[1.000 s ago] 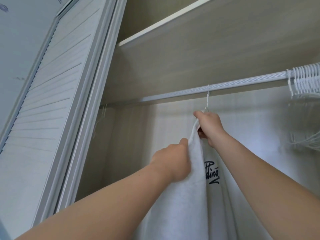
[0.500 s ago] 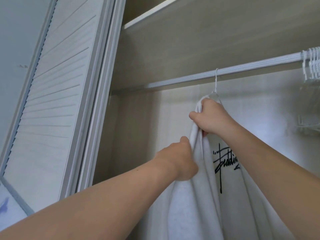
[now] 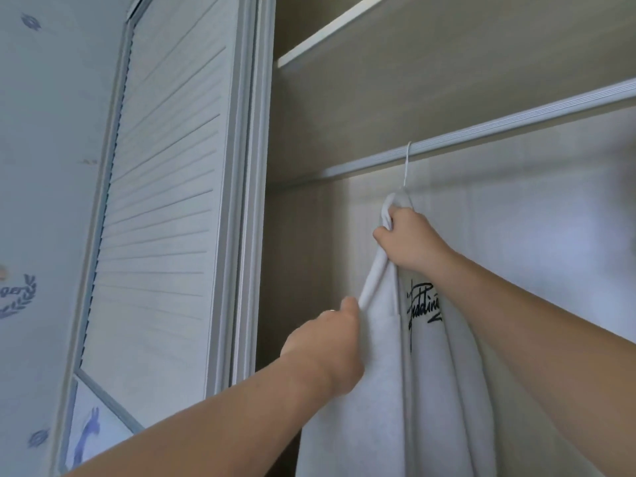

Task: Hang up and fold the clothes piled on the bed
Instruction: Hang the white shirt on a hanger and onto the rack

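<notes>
Found white garment (image 3: 389, 390) inside wardrobe, hanging from rail (image 3: 481, 132) by hanger hook (image 3: 407, 163). Gripped bunched collar just under hook with right hand (image 3: 409, 239), fingers curled tight. Pinched fabric edge lower down with left hand (image 3: 327, 342). Judged this piece nearly hung: straightening and release left. Saw no bed or pile; could not tell remainder.

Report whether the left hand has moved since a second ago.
Yes. The left hand gripping the white printed garment has dropped lower and leftward, farther from the ribbed metal closet rail.
</notes>
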`<action>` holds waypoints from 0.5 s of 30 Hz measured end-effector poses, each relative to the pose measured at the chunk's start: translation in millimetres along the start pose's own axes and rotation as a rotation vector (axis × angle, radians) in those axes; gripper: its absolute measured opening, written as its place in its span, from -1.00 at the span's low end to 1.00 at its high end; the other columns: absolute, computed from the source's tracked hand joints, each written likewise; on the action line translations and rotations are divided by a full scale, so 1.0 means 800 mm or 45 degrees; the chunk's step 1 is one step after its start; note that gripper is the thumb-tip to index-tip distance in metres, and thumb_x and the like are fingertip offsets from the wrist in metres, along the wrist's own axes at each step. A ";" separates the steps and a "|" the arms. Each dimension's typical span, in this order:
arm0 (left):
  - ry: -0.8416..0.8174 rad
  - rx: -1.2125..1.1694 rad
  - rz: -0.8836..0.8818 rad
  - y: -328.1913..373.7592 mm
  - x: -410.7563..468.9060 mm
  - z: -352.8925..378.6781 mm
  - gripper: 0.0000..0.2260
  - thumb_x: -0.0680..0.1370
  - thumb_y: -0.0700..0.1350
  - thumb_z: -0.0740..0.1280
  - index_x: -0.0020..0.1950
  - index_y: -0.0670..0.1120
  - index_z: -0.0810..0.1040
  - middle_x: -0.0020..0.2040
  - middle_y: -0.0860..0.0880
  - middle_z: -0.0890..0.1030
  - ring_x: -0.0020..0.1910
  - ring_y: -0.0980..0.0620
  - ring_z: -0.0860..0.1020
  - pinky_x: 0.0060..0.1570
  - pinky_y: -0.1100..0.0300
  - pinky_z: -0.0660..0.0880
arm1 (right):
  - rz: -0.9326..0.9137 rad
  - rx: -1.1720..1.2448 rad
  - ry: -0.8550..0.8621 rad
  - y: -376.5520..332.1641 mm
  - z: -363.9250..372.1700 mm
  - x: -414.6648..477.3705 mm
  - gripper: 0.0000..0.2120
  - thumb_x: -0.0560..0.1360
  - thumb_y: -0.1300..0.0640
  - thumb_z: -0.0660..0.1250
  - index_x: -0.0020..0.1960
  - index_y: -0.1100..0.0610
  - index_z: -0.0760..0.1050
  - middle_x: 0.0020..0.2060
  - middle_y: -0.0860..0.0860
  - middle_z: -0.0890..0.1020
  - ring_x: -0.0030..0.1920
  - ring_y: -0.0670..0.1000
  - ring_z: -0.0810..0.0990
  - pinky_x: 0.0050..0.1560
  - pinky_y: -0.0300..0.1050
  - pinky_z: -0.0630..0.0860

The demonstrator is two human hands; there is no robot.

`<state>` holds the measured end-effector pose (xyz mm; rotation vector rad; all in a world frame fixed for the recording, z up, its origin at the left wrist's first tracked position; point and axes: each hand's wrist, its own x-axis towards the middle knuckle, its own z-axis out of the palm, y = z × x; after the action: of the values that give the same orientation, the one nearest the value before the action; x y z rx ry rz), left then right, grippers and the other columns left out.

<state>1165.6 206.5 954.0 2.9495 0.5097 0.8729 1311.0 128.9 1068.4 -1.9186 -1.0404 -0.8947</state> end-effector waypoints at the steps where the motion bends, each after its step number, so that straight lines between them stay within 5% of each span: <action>1: 0.007 0.009 -0.019 -0.009 0.002 0.001 -0.70 0.48 -0.34 0.18 0.06 -0.03 0.15 -0.18 -0.02 0.37 -0.27 -0.07 0.43 -0.35 0.10 0.32 | -0.009 0.014 -0.028 -0.003 0.009 0.005 -0.79 0.57 0.16 0.25 -0.19 0.23 0.33 -0.24 0.22 0.50 -0.14 0.22 0.53 -0.14 0.02 0.43; 6: -0.015 0.052 -0.095 -0.034 0.027 0.009 -0.59 0.50 -0.35 0.21 0.30 -0.10 0.22 -0.14 -0.03 0.37 -0.17 -0.12 0.48 -0.29 0.07 0.37 | -0.066 0.104 -0.114 -0.003 0.056 0.035 -0.83 0.56 0.21 0.23 -0.18 0.23 0.35 -0.22 0.20 0.49 -0.16 0.17 0.48 -0.22 -0.05 0.30; 10: -0.081 0.139 -0.179 -0.049 0.053 0.026 -0.35 0.52 -0.33 0.24 0.55 -0.08 0.07 -0.01 -0.07 0.39 -0.11 -0.13 0.47 -0.21 0.03 0.43 | -0.110 0.195 -0.156 0.012 0.107 0.061 -0.76 0.54 0.27 0.20 -0.28 0.14 0.25 -0.33 0.08 0.42 -0.23 0.14 0.42 -0.33 -0.04 0.22; 15: -0.093 0.260 -0.322 -0.075 0.098 0.050 -0.39 0.53 -0.33 0.25 0.53 -0.09 0.11 0.02 -0.10 0.44 -0.12 -0.11 0.46 -0.22 0.04 0.42 | -0.198 0.334 -0.225 0.017 0.180 0.105 -0.74 0.52 0.28 0.21 -0.30 0.13 0.22 -0.36 0.06 0.39 -0.25 0.13 0.39 -0.33 -0.08 0.20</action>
<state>1230.9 290.5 954.9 2.9844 0.9960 0.7229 1389.2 276.2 1068.1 -1.7363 -1.3565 -0.6432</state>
